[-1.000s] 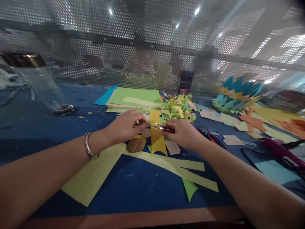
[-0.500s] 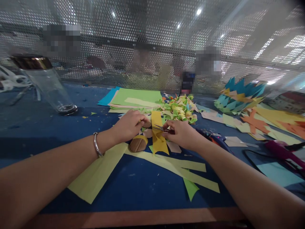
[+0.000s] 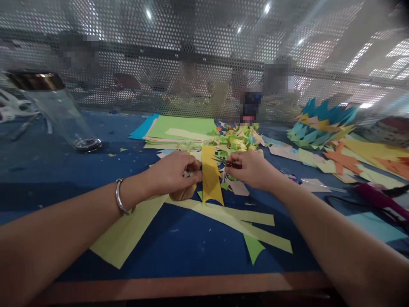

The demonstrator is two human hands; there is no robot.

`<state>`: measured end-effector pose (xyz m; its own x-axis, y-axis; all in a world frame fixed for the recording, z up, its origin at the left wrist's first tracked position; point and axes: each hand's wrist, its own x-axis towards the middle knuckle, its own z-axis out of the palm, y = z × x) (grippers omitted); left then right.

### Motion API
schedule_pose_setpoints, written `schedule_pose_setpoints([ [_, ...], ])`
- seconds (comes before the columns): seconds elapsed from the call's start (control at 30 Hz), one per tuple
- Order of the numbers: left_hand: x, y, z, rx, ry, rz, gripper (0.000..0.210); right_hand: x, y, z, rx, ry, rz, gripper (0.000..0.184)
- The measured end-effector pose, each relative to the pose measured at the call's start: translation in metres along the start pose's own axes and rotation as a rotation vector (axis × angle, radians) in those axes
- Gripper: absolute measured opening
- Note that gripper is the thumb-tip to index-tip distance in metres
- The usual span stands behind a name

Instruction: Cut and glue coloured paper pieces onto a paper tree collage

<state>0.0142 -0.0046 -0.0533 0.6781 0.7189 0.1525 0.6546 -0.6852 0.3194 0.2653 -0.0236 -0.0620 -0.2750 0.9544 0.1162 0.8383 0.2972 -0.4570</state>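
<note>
My left hand (image 3: 179,172), with a silver bangle at the wrist, pinches the left edge of a yellow paper strip (image 3: 211,181). The strip hangs lengthwise between my hands, and its right edge has small notches. In my right hand (image 3: 251,168) is a pair of scissors (image 3: 225,161), its blades apart at the strip's upper right edge. Below my left fingers sits a round brown object (image 3: 182,194), partly covered by the hand. Pale yellow-green strips (image 3: 236,219) lie nearer to me, over a green scrap (image 3: 254,247).
A heap of paper scraps (image 3: 243,138) and a stack of coloured sheets (image 3: 188,123) lie behind. At left stands a glass bottle (image 3: 60,111). On the right are a spiky paper crown (image 3: 319,123), orange cutouts (image 3: 341,157) and a purple corded tool (image 3: 377,202). A perforated metal panel (image 3: 204,85) rises behind.
My left hand has come down to the middle of the strip's left edge, covering more of the round object. My right hand and the scissors have moved slightly up and right.
</note>
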Motion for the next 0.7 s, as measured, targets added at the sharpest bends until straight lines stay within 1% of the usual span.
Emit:
schedule_pose_setpoints([
  [0.13,0.003,0.0,-0.002,-0.027,-0.05,-0.045,0.027,0.002,0.007,-0.004,0.119,0.048,0.045,0.02],
  [0.23,0.008,-0.004,-0.004,-0.025,-0.007,-0.108,0.026,0.004,0.01,-0.006,0.161,0.108,0.042,0.024],
  [0.3,0.013,-0.007,-0.004,-0.023,0.005,-0.127,0.028,0.004,0.012,-0.008,0.144,0.137,0.041,0.025],
  [0.43,0.022,-0.006,-0.008,0.027,-0.053,-0.099,0.029,0.006,0.018,-0.012,-0.001,0.137,0.075,0.025],
  [0.53,0.022,0.002,-0.018,0.051,-0.149,-0.096,0.039,0.007,0.022,-0.014,-0.08,0.107,0.077,0.027],
  [0.6,0.017,0.009,-0.025,0.04,-0.27,-0.141,0.044,0.008,0.023,-0.015,-0.096,0.099,0.071,0.027],
  [0.67,0.009,0.016,-0.03,0.07,-0.34,-0.154,0.046,0.008,0.024,-0.015,-0.096,0.097,0.074,0.027],
  [0.7,0.005,0.019,-0.031,0.083,-0.338,-0.153,0.052,0.008,0.024,-0.015,-0.095,0.096,0.073,0.027],
])
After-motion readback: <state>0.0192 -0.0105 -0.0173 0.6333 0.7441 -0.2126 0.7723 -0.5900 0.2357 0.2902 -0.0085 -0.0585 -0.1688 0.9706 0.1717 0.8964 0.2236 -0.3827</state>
